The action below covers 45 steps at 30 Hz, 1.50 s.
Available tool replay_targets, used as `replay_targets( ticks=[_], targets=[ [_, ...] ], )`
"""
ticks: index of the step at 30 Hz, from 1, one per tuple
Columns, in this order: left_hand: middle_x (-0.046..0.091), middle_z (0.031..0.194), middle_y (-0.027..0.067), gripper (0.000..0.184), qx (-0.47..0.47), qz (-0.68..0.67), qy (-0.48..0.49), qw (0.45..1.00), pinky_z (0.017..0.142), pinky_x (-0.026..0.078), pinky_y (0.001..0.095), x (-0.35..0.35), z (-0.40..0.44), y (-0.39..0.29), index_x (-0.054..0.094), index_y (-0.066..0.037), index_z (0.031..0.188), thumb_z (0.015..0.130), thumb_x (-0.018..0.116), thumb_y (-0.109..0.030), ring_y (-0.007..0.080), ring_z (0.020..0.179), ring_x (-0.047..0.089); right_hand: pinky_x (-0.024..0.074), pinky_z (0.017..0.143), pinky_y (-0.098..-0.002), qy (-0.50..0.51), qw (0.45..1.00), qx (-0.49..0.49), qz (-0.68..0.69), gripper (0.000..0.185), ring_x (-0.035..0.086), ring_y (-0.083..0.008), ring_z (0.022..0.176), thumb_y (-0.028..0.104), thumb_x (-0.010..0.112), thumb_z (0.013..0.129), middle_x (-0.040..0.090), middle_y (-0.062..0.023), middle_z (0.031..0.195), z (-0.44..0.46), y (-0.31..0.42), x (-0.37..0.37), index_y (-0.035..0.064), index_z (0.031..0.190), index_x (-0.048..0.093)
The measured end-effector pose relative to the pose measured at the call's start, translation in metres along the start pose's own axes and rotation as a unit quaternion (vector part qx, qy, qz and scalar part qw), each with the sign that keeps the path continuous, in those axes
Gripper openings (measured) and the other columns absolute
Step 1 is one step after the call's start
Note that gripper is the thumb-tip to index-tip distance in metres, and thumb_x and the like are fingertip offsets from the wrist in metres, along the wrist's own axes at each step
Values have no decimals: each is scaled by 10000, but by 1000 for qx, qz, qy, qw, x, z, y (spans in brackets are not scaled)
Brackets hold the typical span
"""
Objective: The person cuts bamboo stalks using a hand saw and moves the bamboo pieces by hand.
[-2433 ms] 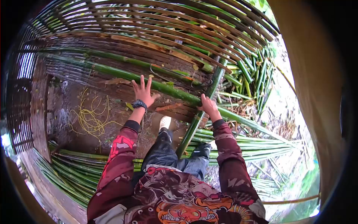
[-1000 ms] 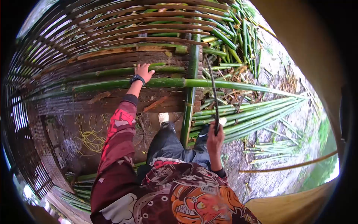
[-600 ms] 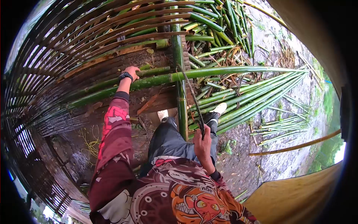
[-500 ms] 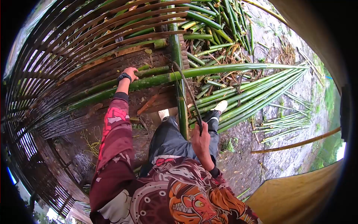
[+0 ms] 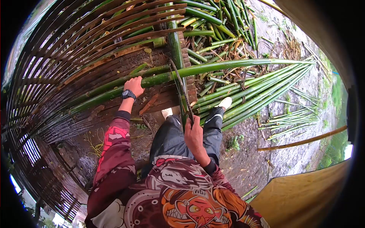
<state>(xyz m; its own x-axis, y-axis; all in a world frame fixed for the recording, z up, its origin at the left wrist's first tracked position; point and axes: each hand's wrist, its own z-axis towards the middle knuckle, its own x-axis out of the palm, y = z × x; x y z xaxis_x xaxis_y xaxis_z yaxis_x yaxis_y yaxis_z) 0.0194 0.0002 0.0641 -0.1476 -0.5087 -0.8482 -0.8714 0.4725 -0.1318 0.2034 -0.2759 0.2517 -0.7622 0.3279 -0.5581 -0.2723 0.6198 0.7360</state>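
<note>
A long green bamboo pole lies across the slatted bench and reaches out to the right. My left hand, with a dark watch at the wrist, is closed over this pole. Low in the middle, my right hand grips the dark handle of a thin curved saw. The saw's blade runs up and crosses the pole beside an upright-looking green bamboo bar at the bench's end. A second bamboo pole lies just behind the first.
Cut bamboo pieces are heaped behind the bench's right end. A bundle of long poles lies at the right, with thinner pieces farther out. Slatted wood curves round the left. My shoe stands beside the bundle.
My right hand let go of the pole, took up the saw and brought its blade to the pole. My left hand went from spread fingers to a grip. The view has shifted rightward.
</note>
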Motion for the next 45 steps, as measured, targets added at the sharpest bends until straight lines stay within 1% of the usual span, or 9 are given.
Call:
replay_targets(
  ticks=[9,20,24,26,35,40,43,44,45],
  targets=[
    [719,1125,82,466,40,2,-99,994,900,574,482,17,-7,-3,632,-106,1148,805,832,-350,303,1110,675,496,672,-530,-13,1000,3,4,273,672,-495,811,265,563,1073,674,-270,860,17,-21,-10,24,1196,525],
    [703,993,80,420,117,-94,-142,978,808,589,481,65,-21,-130,596,-120,1024,722,843,-275,318,997,693,473,600,-522,-82,993,34,-80,283,673,-485,744,271,565,1079,675,-246,801,-1,-66,-94,46,1243,514],
    [724,1033,91,423,96,-79,-109,986,819,590,488,67,-19,-140,613,-128,1065,742,833,-289,334,992,705,449,589,-521,-41,994,76,-62,251,649,-474,691,248,544,1091,654,-237,760,9,-79,-105,40,1229,516],
    [727,1050,104,431,85,-78,-77,990,824,584,517,62,-17,-141,610,-118,1077,755,827,-305,360,998,705,425,540,-473,-74,993,-18,-85,301,637,-370,599,312,506,1104,602,-187,679,16,-82,-102,23,1183,534],
    [737,1021,140,460,83,-30,-60,994,798,601,503,59,-17,-145,603,-104,1079,775,837,-358,363,953,733,424,568,-493,-27,998,30,-58,267,623,-381,608,292,493,1112,596,-197,687,13,-62,-113,34,1158,543],
    [732,1002,130,463,97,-36,-87,991,791,604,492,61,-20,-146,600,-106,1072,766,846,-350,350,935,735,447,614,-556,10,992,103,-74,223,662,-501,749,238,515,1096,661,-276,785,-10,-46,-137,36,1186,541],
    [728,982,111,461,104,-19,-99,989,769,608,486,62,-16,-143,595,-111,1048,748,851,-351,343,913,735,451,626,-585,16,993,17,-114,219,661,-485,806,173,474,1089,641,-279,983,54,-62,-107,8,1206,558],
    [726,973,106,457,110,-22,-119,987,762,608,480,66,-17,-142,596,-112,1045,742,850,-342,337,910,733,469,612,-576,18,945,-145,-293,230,653,-473,795,136,471,1067,589,-273,1058,88,-93,-87,-9,1221,560],
    [724,969,104,452,104,-24,-99,989,761,607,477,65,-21,-144,597,-113,1039,741,849,-340,333,910,731,497,589,-546,14,974,-98,-205,239,640,-458,743,99,496,1033,547,-264,1093,119,-99,-70,-16,1232,563]
  ],
)
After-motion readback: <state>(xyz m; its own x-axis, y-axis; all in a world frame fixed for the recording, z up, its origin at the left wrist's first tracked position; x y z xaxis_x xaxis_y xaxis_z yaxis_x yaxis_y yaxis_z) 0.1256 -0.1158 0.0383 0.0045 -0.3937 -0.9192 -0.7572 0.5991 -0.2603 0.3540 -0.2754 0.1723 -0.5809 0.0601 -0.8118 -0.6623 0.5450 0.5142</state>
